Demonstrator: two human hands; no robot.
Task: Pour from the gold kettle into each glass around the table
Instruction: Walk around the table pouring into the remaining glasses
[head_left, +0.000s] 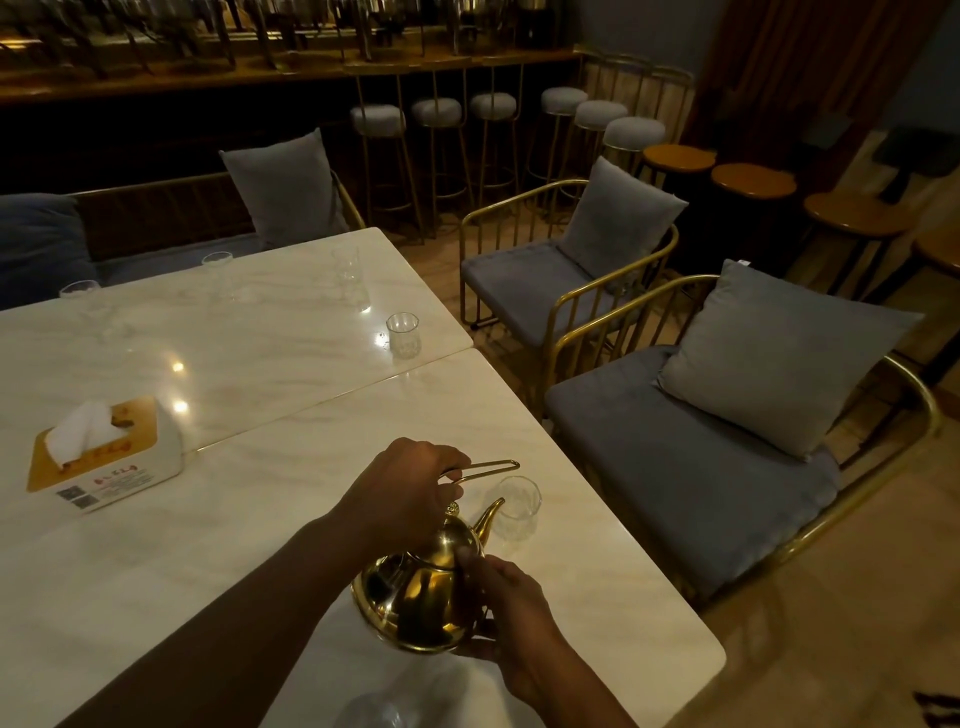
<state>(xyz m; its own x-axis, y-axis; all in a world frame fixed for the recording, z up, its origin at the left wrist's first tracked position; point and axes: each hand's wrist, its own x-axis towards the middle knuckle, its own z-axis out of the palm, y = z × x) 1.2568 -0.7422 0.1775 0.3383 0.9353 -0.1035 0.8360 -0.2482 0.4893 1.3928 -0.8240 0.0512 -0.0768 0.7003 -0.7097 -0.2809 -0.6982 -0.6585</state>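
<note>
Head camera looks down, close over table (311, 467).

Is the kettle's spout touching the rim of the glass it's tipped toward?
Cannot tell. In the head view the gold kettle's spout tip overlaps the near glass at its rim, but the single angle shows neither contact nor gap.

The right hand (511, 618) is covering part of the gold kettle (415, 597) — any stream at the spout is too fine to tell. A glass (374, 712) is being cut off by the bottom edge — blurred.
</note>
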